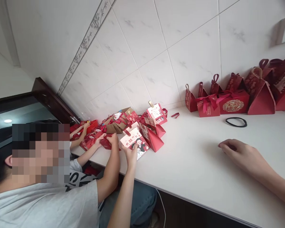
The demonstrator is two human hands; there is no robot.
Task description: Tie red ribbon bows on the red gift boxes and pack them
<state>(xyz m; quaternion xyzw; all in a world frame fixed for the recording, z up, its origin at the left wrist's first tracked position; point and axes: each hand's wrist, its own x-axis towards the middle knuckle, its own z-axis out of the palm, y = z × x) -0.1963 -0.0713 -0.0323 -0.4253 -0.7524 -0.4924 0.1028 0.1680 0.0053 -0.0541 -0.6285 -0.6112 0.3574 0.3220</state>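
**Left hand point(130, 155) grips a gift box point(136, 139)**

The red-and-white box is near the frame's centre, held at its lower edge, beside other red boxes point(154, 144). At right, the person's right hand point(244, 156) curls loosely over the table point(185, 171), below a black band point(236, 122); whether it is closed cannot be told.

Bright, soft indoor light; white table point(194, 177) evenly lit, faint shadow by right hand point(243, 155). Space under table near-black. Glare spot, a lamp-like reflection, in dark glass point(19, 106). Wide-angle stretch at edges, wall tiles point(192, 34) slant. Top right corner darkened. Person's face point(40, 153) pixelated. Far-left boxes point(92, 125) soft, small.
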